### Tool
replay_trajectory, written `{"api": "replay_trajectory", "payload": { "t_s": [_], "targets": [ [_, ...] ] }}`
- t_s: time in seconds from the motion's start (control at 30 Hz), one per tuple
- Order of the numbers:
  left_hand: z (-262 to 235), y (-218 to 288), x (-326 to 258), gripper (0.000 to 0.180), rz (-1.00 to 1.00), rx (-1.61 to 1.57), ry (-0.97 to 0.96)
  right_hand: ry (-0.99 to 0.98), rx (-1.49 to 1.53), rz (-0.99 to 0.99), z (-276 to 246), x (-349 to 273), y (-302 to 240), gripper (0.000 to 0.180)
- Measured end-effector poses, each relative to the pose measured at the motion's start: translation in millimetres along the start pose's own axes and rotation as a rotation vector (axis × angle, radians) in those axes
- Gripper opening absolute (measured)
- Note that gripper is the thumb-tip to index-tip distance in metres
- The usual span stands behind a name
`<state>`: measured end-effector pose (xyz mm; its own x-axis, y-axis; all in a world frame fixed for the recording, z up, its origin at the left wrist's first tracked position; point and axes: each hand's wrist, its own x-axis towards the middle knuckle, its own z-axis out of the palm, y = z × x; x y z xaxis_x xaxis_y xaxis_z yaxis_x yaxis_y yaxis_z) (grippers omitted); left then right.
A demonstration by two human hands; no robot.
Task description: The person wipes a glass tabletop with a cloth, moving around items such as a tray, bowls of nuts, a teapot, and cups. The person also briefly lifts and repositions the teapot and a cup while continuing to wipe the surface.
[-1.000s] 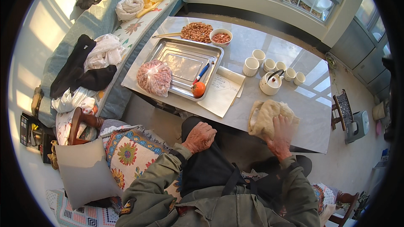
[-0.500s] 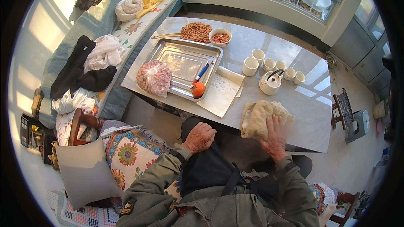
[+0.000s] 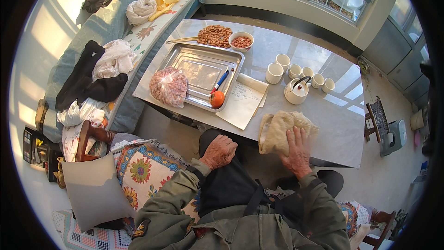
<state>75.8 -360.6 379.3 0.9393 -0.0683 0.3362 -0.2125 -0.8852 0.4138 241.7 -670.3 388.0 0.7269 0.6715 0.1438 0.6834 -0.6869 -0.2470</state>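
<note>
The right hand [image 3: 298, 153] lies on a folded beige cloth [image 3: 276, 132], which is placed at the near edge of the grey, glossy surface [image 3: 340, 129]. The grip of this hand is spread: its fingers are laid out over the right part of the cloth, with small gaps between them, and they do not pinch it.

The left hand [image 3: 219, 152] rests on the dark trousers [image 3: 222, 190], near the knee and apart from the surface. Its fingers are bent downward and their tips are hidden, so I cannot tell whether this grip is pressed together.

Behind the cloth stands a white teapot [image 3: 296, 96] with a dark handle, and just beyond it there are six white cups [image 3: 274, 75], all upright. To the left of the cloth lies a sheet of paper [image 3: 238, 115] with handwriting, its upper part close beside a metal tray [image 3: 196, 69]. Inside the tray, on its right side, are a blue-and-red pen [image 3: 222, 80] and, at the near corner, an orange-red fruit [image 3: 217, 100]. A clear plastic bag of peanuts [image 3: 169, 89] sits at the near left corner of the tray. Beyond the tray, a pile of brown nuts [image 3: 214, 36] is beside a white bowl [image 3: 249, 46], which contains reddish peanuts.
</note>
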Motion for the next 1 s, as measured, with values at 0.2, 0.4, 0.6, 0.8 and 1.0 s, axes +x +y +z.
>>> {"api": "replay_trajectory", "payload": {
  "t_s": [0.2,0.4,0.6,0.8,1.0],
  "targets": [
    [0,1,0,0.011,-0.008,-0.006,0.0,0.005,0.007,-0.018,1,1,-7,0.095],
    [0,0,-1,0.012,-0.013,-0.006,-0.011,0.016,0.005,-0.041,2,2,-12,0.092],
    [0,0,-1,0.012,-0.014,-0.007,-0.011,0.021,0.007,-0.047,1,2,-15,0.089],
    [-1,0,0,0.01,0.007,0.007,0.008,0.028,0.005,-0.058,-1,2,-16,0.089],
    [0,1,1,0.011,0.004,-0.008,-0.002,0.009,0.034,-0.065,-7,0,-15,0.084]
  ]
}}
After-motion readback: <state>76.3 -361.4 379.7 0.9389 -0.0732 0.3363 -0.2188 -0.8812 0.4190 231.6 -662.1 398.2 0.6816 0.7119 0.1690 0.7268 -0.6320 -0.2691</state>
